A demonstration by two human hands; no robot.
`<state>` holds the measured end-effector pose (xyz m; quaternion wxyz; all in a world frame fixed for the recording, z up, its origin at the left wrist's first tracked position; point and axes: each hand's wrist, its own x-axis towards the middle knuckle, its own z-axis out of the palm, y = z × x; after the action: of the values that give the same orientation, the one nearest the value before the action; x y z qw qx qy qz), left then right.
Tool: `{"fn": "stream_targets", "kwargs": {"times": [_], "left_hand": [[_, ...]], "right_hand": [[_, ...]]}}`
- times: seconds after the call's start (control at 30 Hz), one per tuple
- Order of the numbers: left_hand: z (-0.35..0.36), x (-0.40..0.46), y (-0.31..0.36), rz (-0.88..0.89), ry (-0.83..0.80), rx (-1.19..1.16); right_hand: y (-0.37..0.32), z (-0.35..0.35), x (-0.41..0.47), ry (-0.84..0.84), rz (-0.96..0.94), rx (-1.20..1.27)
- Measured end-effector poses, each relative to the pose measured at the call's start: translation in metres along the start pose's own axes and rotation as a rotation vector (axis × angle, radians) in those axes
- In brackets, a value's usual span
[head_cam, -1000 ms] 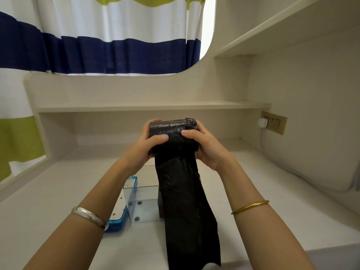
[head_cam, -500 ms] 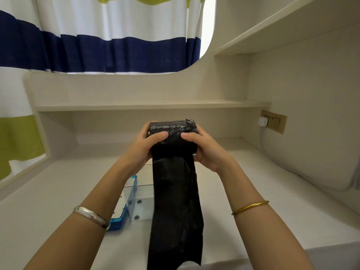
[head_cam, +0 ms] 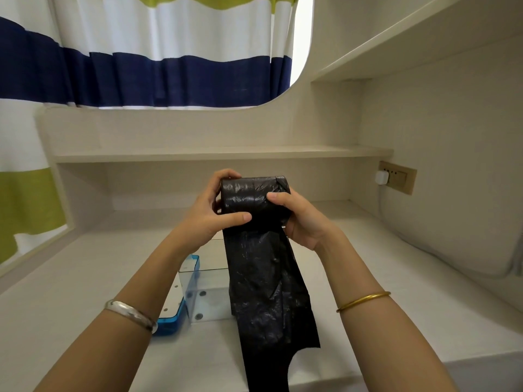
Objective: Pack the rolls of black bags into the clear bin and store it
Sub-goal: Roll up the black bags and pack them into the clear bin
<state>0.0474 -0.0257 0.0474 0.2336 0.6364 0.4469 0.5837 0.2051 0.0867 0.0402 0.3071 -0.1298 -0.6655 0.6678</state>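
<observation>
Black plastic tail (head_cam: 268, 301) is hanging loose at six o'clock, draping in front of the clear bin (head_cam: 208, 292) on the table (head_cam: 85, 278). Above it, both hands are gripping the roll of black bags (head_cam: 253, 195): left hand (head_cam: 210, 215) clasping the nine o'clock end, right hand (head_cam: 301, 219) the three o'clock end. To my eye, winding that tail up snug, thumbs keeping tension, should come before dropping it into the bin.

- A striped fabric curtain (head_cam: 169, 52) in white, navy and lime green hangs behind the desk.
- A long cream wooden shelf (head_cam: 220, 153) runs under it.
- A beige wall socket plate (head_cam: 397, 179) holds a small white plug (head_cam: 381, 177).
- A pale wood-grain desk top (head_cam: 85, 278) lies below.
</observation>
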Motion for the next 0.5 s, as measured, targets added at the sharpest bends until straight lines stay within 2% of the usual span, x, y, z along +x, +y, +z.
{"fn": "stream_targets", "kwargs": {"times": [0.2, 0.37, 0.5], "left_hand": [[0.006, 0.004, 0.001, -0.019, 0.07, 0.058], [0.013, 0.012, 0.001, -0.341, 0.098, -0.185], [0.017, 0.011, 0.001, -0.424, 0.1, -0.349]], "right_hand": [[-0.006, 0.002, -0.001, 0.025, -0.003, 0.035], [-0.005, 0.005, 0.0, 0.079, -0.05, -0.026], [-0.005, 0.004, -0.003, 0.096, -0.078, -0.119]]}}
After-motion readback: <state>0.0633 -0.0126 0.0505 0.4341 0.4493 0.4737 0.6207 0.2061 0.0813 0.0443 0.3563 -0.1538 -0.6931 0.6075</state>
